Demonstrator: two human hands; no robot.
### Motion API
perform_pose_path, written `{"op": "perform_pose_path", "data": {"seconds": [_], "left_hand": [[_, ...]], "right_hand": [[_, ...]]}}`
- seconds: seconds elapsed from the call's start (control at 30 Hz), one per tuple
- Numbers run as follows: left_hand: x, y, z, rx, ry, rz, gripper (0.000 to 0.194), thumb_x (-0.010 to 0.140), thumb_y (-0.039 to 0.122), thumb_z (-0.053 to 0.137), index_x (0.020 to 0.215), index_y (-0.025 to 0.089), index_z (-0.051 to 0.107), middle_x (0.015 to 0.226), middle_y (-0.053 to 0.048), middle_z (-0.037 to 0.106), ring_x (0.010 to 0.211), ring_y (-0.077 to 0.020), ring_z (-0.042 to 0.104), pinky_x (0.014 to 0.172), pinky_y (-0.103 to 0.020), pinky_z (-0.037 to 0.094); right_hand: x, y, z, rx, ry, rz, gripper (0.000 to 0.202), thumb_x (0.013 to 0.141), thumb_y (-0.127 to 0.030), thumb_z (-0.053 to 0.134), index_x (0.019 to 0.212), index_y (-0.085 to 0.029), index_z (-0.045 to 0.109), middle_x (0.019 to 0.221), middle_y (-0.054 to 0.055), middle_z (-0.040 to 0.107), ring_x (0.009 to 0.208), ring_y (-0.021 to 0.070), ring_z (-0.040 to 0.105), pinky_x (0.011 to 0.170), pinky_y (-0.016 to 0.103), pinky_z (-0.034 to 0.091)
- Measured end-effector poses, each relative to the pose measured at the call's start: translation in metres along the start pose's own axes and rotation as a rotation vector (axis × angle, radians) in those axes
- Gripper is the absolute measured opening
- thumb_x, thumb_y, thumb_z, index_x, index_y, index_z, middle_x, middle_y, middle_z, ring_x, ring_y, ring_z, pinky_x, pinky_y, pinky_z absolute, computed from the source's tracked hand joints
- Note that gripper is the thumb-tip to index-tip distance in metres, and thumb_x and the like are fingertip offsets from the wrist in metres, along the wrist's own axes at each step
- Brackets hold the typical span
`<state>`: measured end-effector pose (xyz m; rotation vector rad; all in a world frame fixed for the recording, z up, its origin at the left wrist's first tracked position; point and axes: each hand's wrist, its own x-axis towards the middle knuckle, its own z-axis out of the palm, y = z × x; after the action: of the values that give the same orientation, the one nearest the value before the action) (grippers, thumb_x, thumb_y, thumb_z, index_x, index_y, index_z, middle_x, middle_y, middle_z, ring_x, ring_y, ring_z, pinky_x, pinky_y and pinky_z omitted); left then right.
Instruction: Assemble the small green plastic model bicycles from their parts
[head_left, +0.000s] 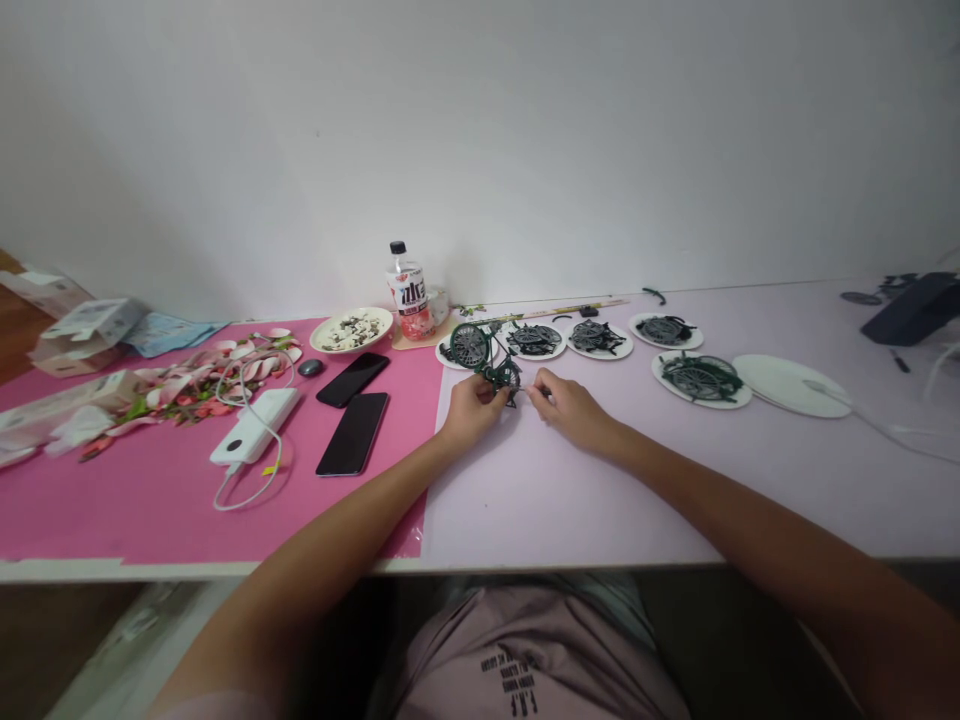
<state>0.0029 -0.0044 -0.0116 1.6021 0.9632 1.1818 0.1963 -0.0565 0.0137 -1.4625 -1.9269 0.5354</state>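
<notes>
A small dark green model bicycle [486, 362] stands tilted on the pale lilac table sheet [570, 490], and my left hand [471, 405] grips its lower frame. My right hand [568, 403] is just to the right of it, fingers pinched around a tiny part or tool near the model's rear; what it pinches is too small to tell. Behind the hands lie several white plates [598, 340] heaped with dark green and black model parts.
On the pink sheet [150, 500] at left lie two black phones [352, 432], a white power bank with cable [255, 425], artificial flowers [187, 390] and boxes. A bowl [351, 329] and a drink bottle [409, 290] stand by the wall. An empty white plate [787, 383] is at right.
</notes>
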Motion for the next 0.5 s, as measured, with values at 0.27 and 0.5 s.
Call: {"op": "perform_pose_path", "data": {"seconds": [0.27,0.5], "left_hand": [[-0.0001,-0.0009,0.0000,-0.024,-0.030,0.000,0.026,0.082,0.031,0.083,0.097,0.013,0.072,0.100,-0.014,0.081,0.092,-0.0256,0.077,0.083,-0.034,0.062],[0.0004,0.0008,0.0008,-0.008,-0.023,-0.015,0.023,0.081,0.029,0.083,0.093,0.013,0.071,0.094,-0.013,0.081,0.087,-0.0244,0.077,0.078,-0.032,0.061]], "right_hand": [[0.0001,0.0024,-0.0009,-0.004,0.007,0.005,0.038,0.103,-0.049,0.043,0.074,-0.025,0.041,0.058,-0.003,0.060,0.054,0.0163,0.057,0.063,0.029,0.038],[0.0011,0.0046,-0.0001,0.007,0.067,-0.009,0.043,0.102,-0.050,0.046,0.068,-0.023,0.044,0.057,-0.002,0.057,0.054,0.0154,0.053,0.061,0.029,0.036]]}}
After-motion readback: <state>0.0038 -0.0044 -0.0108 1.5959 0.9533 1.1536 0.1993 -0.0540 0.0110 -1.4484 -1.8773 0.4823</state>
